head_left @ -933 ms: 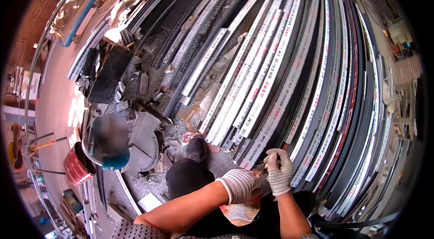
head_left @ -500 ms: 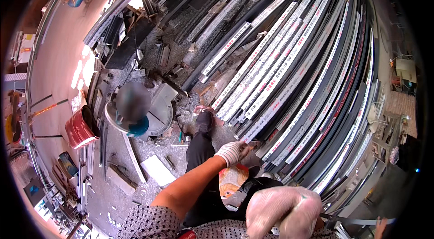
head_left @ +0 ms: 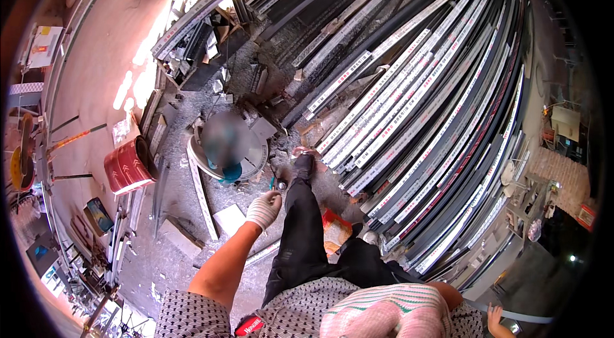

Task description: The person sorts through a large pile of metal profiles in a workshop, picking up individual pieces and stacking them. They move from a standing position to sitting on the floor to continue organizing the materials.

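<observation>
My left hand (head_left: 265, 211), in a white knit glove, is raised beside my left leg. Its fingers are curled closed, and nothing shows in them. Very near the camera, my right hand (head_left: 391, 314) wears a pinkish-white glove with green stripes. Its fingers are folded in, and whatever they hold is hidden. Long black and white profile bars (head_left: 396, 108) lie in a fanned pile ahead and to the right. Closest to my left hand are my dark trouser leg (head_left: 299, 229) and a small white board (head_left: 229, 220) on the floor.
A round grey machine base (head_left: 257, 162) with a teal part stands ahead left, partly blurred over. Left of it lies a red bucket-like container (head_left: 131, 165). Offcuts (head_left: 192, 60) and debris litter the floor. At the lower right edge another person's hand (head_left: 495, 320) shows.
My left hand has moved left, away from the near ends of the bars to beside my leg. My right hand has dropped slightly lower. The view has shifted.
</observation>
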Action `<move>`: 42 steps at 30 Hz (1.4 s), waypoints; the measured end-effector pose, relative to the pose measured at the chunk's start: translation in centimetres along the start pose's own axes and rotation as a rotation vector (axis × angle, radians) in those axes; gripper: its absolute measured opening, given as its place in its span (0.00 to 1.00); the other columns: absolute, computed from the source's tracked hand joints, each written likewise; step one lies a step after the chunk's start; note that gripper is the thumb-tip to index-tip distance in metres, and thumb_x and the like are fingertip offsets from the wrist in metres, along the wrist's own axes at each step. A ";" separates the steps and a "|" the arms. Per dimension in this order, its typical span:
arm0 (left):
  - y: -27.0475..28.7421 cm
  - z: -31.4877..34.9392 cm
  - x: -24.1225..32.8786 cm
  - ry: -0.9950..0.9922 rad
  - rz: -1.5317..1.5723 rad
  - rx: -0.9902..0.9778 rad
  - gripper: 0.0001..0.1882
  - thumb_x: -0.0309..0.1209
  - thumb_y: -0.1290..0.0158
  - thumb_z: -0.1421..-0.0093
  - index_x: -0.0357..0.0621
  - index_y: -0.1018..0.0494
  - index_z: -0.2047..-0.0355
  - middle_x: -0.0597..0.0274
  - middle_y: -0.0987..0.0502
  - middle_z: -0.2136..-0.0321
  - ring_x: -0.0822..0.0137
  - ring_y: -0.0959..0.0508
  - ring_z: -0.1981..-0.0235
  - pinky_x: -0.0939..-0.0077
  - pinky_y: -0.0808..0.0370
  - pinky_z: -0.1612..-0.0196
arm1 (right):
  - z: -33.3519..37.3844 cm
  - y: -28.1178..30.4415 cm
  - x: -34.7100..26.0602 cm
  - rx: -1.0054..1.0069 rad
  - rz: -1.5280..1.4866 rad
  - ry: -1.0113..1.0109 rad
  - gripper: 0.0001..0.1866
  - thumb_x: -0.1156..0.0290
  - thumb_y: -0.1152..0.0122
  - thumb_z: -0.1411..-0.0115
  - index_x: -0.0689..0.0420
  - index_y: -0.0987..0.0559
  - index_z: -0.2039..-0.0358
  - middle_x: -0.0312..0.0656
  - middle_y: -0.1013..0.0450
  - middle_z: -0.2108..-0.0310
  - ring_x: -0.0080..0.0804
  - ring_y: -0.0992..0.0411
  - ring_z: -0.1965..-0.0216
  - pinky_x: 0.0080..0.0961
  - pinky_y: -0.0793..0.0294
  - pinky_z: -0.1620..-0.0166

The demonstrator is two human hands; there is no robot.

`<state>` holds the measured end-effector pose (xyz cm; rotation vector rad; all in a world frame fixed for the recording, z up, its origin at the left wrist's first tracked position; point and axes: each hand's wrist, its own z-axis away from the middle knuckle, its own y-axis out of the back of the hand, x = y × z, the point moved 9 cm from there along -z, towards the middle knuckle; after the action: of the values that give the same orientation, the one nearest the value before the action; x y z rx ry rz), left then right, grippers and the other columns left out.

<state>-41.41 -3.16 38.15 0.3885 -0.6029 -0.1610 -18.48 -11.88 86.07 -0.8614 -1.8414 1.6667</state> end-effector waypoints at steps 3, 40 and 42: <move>1.8 1.4 -1.0 0.078 -0.049 -0.031 0.19 0.43 0.48 0.36 0.41 0.21 0.55 0.47 0.18 0.68 0.58 0.17 0.65 0.65 0.22 0.57 | -2.7 -2.7 1.4 -0.020 -0.056 -0.112 0.15 0.79 0.48 0.34 0.81 0.25 0.55 0.66 0.26 0.66 0.55 0.23 0.66 0.48 0.23 0.64; 17.9 10.5 -2.7 0.340 0.767 0.141 0.18 0.42 0.48 0.33 0.40 0.24 0.53 0.59 0.17 0.66 0.69 0.18 0.71 0.75 0.25 0.69 | 21.6 17.2 -26.0 1.524 1.609 0.073 0.12 0.66 0.46 0.29 0.53 0.21 0.49 0.35 0.21 0.61 0.19 0.27 0.72 0.21 0.22 0.66; 18.6 10.0 -2.0 0.313 0.784 0.159 0.18 0.42 0.48 0.33 0.40 0.24 0.53 0.59 0.17 0.67 0.69 0.18 0.72 0.76 0.25 0.69 | 21.1 16.6 -25.4 1.534 1.629 0.076 0.12 0.66 0.46 0.29 0.54 0.21 0.49 0.35 0.21 0.60 0.20 0.27 0.72 0.23 0.22 0.66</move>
<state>-48.21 11.31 52.11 0.2986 -0.4218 0.6908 -14.93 -44.11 68.23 -1.4659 0.9831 2.7780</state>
